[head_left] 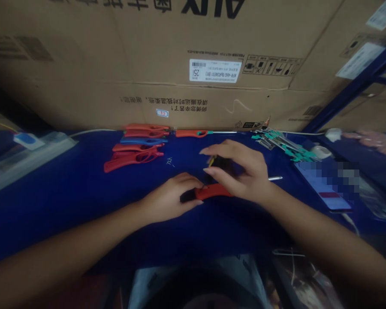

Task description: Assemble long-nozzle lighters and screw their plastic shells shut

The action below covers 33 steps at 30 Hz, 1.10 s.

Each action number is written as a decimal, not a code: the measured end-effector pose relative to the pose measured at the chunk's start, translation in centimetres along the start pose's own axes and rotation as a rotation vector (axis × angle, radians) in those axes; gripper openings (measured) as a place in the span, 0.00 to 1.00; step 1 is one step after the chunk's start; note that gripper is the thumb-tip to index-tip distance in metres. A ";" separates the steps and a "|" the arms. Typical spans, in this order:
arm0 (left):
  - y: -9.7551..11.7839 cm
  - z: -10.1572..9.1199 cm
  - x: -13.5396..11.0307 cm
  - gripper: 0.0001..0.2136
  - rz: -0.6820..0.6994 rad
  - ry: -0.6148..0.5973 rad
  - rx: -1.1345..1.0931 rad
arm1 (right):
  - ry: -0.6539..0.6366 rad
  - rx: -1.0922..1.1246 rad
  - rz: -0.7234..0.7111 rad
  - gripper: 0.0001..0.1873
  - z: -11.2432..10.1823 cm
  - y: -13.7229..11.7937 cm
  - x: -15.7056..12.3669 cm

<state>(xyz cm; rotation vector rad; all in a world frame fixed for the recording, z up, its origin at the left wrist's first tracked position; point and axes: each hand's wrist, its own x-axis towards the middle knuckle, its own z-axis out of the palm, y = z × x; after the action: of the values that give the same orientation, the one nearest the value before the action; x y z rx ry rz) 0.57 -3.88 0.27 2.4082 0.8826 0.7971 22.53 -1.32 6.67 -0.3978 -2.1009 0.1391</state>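
My left hand (173, 195) is closed around one end of a red-orange gas lighter body (216, 190), thumb and fingers gripping it low over the blue tabletop. Above the same lighter, my right hand (246, 169) curls its fingers around a small black-and-yellow object (212, 161), mostly hidden, so its kind is unclear. A silver metal rod (275, 178) pokes out to the right from behind my right hand. Beyond my hands lie several red and blue lighter handles (137, 156) in a stack, and an orange lighter with a metal tube (191, 133).
A large cardboard box (116, 64) walls off the back. Metal tubes with green parts (284, 146) lie in a pile at right, near a phone (324, 189) and a white tape roll (321, 152). Plastic bags (35, 159) lie at left; a blue metal post (350, 90) stands at right.
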 end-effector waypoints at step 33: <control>0.0 0.2 0.0 0.14 -0.032 0.031 -0.019 | -0.023 0.054 0.067 0.14 -0.8 0.5 0.5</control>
<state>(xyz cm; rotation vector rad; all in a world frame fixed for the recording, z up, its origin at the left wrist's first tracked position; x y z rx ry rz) 0.67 -3.95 0.15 2.3653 0.9198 0.8295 23.05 -0.74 7.33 -0.4365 -2.1020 0.2404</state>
